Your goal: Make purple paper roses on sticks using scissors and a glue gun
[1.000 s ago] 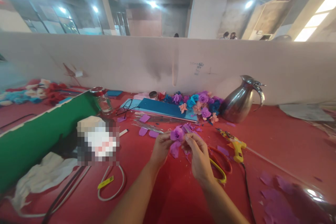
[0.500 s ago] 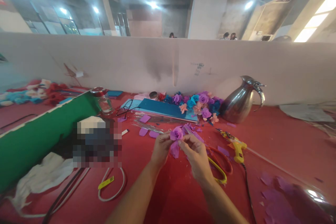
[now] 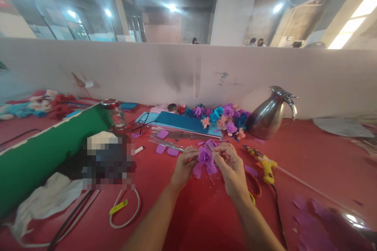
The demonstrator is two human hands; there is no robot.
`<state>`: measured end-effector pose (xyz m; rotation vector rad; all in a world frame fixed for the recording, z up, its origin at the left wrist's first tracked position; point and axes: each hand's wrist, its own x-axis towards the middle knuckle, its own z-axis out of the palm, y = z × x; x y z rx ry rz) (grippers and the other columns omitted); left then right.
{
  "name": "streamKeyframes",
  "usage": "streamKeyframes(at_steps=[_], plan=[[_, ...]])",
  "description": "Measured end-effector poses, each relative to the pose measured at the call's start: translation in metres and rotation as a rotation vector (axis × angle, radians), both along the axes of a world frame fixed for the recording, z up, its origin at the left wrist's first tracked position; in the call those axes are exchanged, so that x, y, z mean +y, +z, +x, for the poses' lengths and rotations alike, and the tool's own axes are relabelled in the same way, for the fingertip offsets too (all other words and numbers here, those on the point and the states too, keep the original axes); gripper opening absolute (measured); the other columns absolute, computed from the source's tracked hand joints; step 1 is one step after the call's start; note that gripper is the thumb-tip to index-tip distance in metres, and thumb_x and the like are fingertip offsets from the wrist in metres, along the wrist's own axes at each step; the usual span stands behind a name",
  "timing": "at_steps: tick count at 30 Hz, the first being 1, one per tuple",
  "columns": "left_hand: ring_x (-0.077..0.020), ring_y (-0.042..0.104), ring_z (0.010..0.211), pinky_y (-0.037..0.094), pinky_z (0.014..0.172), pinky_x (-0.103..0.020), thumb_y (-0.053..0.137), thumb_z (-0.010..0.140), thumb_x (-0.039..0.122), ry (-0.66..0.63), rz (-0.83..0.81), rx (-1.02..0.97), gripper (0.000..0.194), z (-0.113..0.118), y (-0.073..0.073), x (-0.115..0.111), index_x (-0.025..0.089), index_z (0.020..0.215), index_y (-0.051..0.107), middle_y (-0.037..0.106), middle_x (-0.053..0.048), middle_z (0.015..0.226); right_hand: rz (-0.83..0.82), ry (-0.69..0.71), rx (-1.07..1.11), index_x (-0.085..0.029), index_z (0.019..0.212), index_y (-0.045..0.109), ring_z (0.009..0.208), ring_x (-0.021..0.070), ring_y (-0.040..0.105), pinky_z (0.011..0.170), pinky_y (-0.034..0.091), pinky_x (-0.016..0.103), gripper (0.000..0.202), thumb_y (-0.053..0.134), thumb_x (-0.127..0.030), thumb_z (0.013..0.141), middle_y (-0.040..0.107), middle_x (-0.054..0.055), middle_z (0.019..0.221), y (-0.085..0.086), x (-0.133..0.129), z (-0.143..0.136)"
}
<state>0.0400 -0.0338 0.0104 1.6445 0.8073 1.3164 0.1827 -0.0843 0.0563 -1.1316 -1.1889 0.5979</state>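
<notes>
A purple paper flower (image 3: 205,155) is held up between my two hands over the red table. My left hand (image 3: 186,164) pinches it from the left, fingers closed at its edge. On the other side, my right hand (image 3: 231,166) has thumb and fingertips pinched at the flower's upper right petals. Purple paper pieces lie on the table behind and below the flower. Scissors with red and yellow handles (image 3: 253,183) lie partly hidden behind my right wrist. Right of them rests a yellow glue gun (image 3: 267,168).
A metal jug (image 3: 266,115) stands at the back right, beside a heap of finished paper flowers (image 3: 225,115). Blue sheets (image 3: 179,120), thin wires (image 3: 166,142) and a glass jar (image 3: 117,114) are behind. A green divider (image 3: 55,153) and a white cable (image 3: 138,208) lie left.
Both hands have moved slightly right with the flower. My right hand has shifted up and outward along the petals, now covering more of the scissors.
</notes>
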Motion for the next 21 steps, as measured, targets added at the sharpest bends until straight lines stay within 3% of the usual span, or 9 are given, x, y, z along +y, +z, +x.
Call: streamKeyframes(at_steps=[7, 15, 21], plan=[[-0.0204, 0.051, 0.079, 0.037, 0.081, -0.034, 0.058, 0.085, 0.042, -0.018, 0.037, 0.027, 0.028, -0.001, -0.003, 0.002, 0.023, 0.078, 0.077, 0.065, -0.006, 0.074, 0.004, -0.028, -0.168, -0.023, 0.070, 0.068, 0.085, 0.0215, 0.052, 0.076, 0.041, 0.034, 0.009, 0.065, -0.030, 0.074, 0.056, 0.004, 0.086, 0.004, 0.001, 0.003], [-0.0182, 0.046, 0.070, 0.035, 0.078, -0.032, 0.066, 0.079, 0.040, -0.061, -0.021, -0.044, 0.031, 0.001, 0.008, -0.001, 0.021, 0.055, 0.069, 0.056, -0.002, 0.061, 0.019, 0.018, -0.103, -0.023, 0.067, 0.067, 0.086, 0.0227, 0.053, 0.082, 0.040, 0.036, 0.009, 0.065, -0.027, 0.075, 0.057, 0.004, 0.083, 0.007, 0.002, 0.004], [-0.0201, 0.050, 0.078, 0.037, 0.080, -0.032, 0.066, 0.079, 0.039, -0.075, -0.071, -0.072, 0.024, 0.001, 0.004, -0.001, 0.021, 0.065, 0.073, 0.062, -0.004, 0.071, -0.004, 0.037, -0.064, -0.022, 0.073, 0.068, 0.087, 0.0221, 0.053, 0.081, 0.039, 0.034, 0.012, 0.062, -0.030, 0.079, 0.059, 0.005, 0.085, 0.004, 0.001, 0.005]])
